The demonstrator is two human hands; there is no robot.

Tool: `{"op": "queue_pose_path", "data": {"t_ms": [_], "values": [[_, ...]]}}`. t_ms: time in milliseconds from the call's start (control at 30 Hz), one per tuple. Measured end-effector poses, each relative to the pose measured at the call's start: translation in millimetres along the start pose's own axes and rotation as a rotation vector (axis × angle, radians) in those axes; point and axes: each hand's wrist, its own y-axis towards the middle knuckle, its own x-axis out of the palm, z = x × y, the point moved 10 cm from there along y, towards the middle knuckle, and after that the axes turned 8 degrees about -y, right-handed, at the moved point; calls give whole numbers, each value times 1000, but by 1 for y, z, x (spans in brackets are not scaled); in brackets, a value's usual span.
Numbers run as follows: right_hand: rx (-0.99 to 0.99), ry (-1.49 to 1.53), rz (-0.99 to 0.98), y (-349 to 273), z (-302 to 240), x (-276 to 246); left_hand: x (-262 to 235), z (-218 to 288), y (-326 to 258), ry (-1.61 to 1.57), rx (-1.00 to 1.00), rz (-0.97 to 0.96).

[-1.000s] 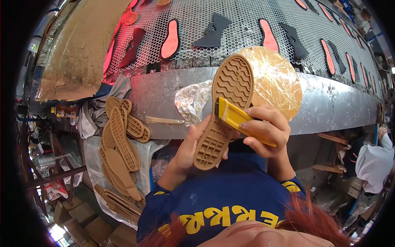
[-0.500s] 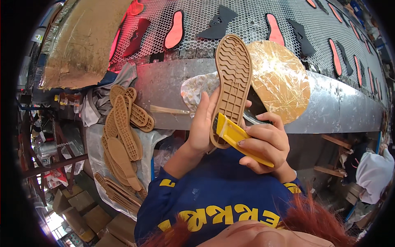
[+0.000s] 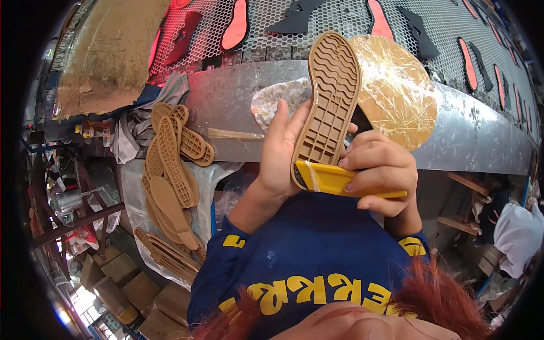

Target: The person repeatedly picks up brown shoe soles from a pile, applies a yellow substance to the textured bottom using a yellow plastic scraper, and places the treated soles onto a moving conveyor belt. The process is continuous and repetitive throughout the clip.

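Observation:
Upright in front of my chest stands a tan shoe sole (image 3: pixel 327 107), its grid-and-wave tread facing me. My left hand (image 3: pixel 279 150) supports it from behind and along its left edge, thumb raised; some fingers are hidden behind it. In my right hand (image 3: pixel 384 170) is a flat yellow-handled brush (image 3: pixel 334 179), gripped between thumb and fingers. The dark end of this brush lies against the lower left rim of the sole, at its heel. A pale, stringy smear crosses the handle near that end.
More tan soles (image 3: pixel 167 192) are heaped on a plastic-covered surface at left. A metal ledge (image 3: pixel 226 102) carries a thin stick (image 3: pixel 235 134), a patterned cloth (image 3: pixel 277 99) and a tape-covered round board (image 3: pixel 396 85). Beyond lies a mesh conveyor (image 3: pixel 340 22) with pink insoles (image 3: pixel 236 25) and dark pieces.
The sole has shifted slightly right and up in view. My right hand has moved right, and the brush has swung from a steep slant to nearly level across the heel.

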Motion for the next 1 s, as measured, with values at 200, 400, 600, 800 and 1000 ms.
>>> {"op": "queue_pose_path", "data": {"t_ms": [200,400,600,800,1000], "values": [[35,311,-100,9,22,7,-7,4,-5,-225,-24,-4],[50,485,-252,24,35,14,-12,1,-6,-133,-79,52],[-5,611,-416,40,37,24,-9,-6,-10,52,-188,-7],[-63,706,-426,45,46,26,-10,-3,-11,8,-195,-70],[24,657,18,20,72,-31,-25,5,-5,83,-99,-128]]}}
